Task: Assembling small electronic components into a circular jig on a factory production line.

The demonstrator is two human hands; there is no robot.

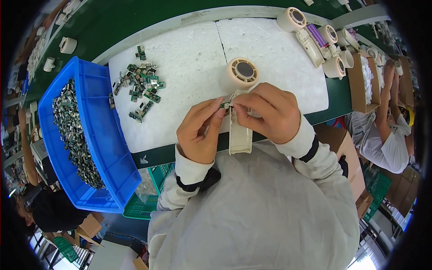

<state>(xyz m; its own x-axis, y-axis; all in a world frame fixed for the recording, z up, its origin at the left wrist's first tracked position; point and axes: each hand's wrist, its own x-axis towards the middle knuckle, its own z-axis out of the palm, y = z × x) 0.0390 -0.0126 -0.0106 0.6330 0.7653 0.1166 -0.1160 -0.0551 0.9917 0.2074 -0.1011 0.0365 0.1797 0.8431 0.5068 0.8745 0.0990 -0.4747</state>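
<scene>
My left hand (201,129) pinches a small green circuit board (224,105) between thumb and fingertips, just over the neck of a cream plastic fan housing (240,135). The housing has a round head (243,72) with a dark disc in its middle, and its open handle shell points toward me. From the right, my right hand (272,112) closes its thumb and index finger at the neck beside the board. What sits between those right fingertips is too small to make out; it may be a wire or the housing's edge.
Loose circuit boards (145,83) lie heaped on the white foam sheet (189,54). A blue bin (108,135) full of boards stands at the left. More fan housings (310,47) lie at the back right, beside a cardboard box (362,85). Other people sit at both sides.
</scene>
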